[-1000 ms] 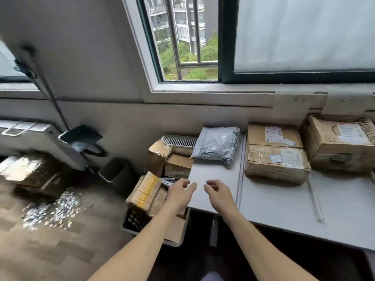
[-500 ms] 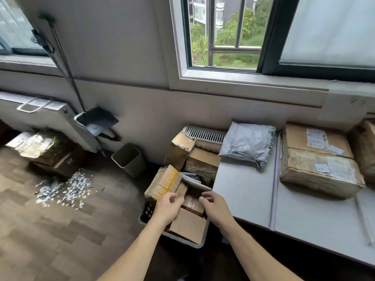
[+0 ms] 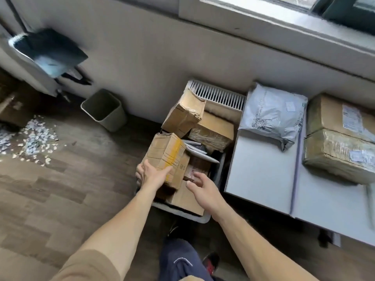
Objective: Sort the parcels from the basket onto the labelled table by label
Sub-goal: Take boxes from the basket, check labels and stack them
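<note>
A grey basket (image 3: 199,218) on the floor is piled with several cardboard parcels. My left hand (image 3: 151,175) grips the near end of a brown box with yellow tape (image 3: 165,152) on top of the pile. My right hand (image 3: 204,186) hovers open just right of that box, fingers spread, above a flat cardboard parcel (image 3: 185,199). A crumpled box (image 3: 185,114) and a taped box (image 3: 212,131) lie at the far end of the basket. On the white table (image 3: 261,179) to the right lie a grey plastic mailer (image 3: 272,116) and two stacked brown boxes (image 3: 338,153).
A small grey waste bin (image 3: 105,110) stands by the wall, with a dustpan (image 3: 51,55) leaning above it to the left. Paper scraps (image 3: 30,138) litter the wooden floor. A white radiator grille (image 3: 219,94) sits behind the basket. My knee (image 3: 180,260) shows at the bottom.
The view has tilted down from the table and window to the basket. Both hands moved down from the table edge; my left hand has taken hold of the yellow-taped box.
</note>
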`<state>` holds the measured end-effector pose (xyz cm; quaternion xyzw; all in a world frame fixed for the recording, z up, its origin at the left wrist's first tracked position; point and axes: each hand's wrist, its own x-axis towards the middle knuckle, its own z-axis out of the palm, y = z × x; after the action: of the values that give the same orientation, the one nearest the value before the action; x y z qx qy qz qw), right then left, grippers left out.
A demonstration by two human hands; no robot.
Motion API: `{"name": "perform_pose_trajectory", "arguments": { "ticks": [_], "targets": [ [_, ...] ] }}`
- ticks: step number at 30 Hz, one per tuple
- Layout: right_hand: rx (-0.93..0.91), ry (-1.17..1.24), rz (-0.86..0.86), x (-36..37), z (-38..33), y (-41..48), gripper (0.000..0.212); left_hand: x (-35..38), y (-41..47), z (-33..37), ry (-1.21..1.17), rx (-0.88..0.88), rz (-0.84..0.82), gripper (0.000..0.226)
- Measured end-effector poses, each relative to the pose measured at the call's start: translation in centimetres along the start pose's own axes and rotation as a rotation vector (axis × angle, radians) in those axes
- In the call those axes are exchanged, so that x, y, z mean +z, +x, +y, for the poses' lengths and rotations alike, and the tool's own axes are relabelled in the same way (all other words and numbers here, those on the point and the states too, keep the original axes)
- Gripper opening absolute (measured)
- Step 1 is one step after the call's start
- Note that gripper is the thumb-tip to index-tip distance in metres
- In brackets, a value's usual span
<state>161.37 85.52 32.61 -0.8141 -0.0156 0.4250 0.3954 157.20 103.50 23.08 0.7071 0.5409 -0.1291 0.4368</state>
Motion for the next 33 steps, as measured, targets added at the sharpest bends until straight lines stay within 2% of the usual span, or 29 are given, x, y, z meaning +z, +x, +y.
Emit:
{"name": "perform_pose_trajectory", "arguments": {
  "ticks": [8,12,16,22,26,30,33],
  "targets": [
    [0.099,0.077,0.015,3.0,0.9,1.1,0.059,-0.7,7.1,-2.1,-0.105,-0.051,-0.165,0.136],
    [0.152,0.091,0.053,2.8,2.5,0.5,0.06,-0.7,8.8,-3.1,-0.176,-0.04,-0.259,0.133],
    [0.181,0.091,0.09,1.5,3.3,-0.5,0.057,-0.1,8.6,-3.3,-0.178,-0.008,-0.284,0.136],
    [0.195,0.105,0.185,-1.1,3.3,-1.3,0.058,0.0,5.0,-2.3,-0.299,-0.024,-0.245,0.125],
    [0.139,0.106,0.185,-2.6,1.5,-1.2,0.06,-0.6,1.8,-0.9,-0.49,0.014,-0.245,0.113],
    [0.065,0.127,0.188,-3.5,0.4,-1.3,0.061,-2.1,-1.2,0.4,-0.785,0.034,-0.44,0.111],
    [0.012,0.158,0.195,-4.1,0.1,-1.7,0.061,-3.3,-3.7,1.5,-0.866,0.081,-0.606,0.085]
  ]
}}
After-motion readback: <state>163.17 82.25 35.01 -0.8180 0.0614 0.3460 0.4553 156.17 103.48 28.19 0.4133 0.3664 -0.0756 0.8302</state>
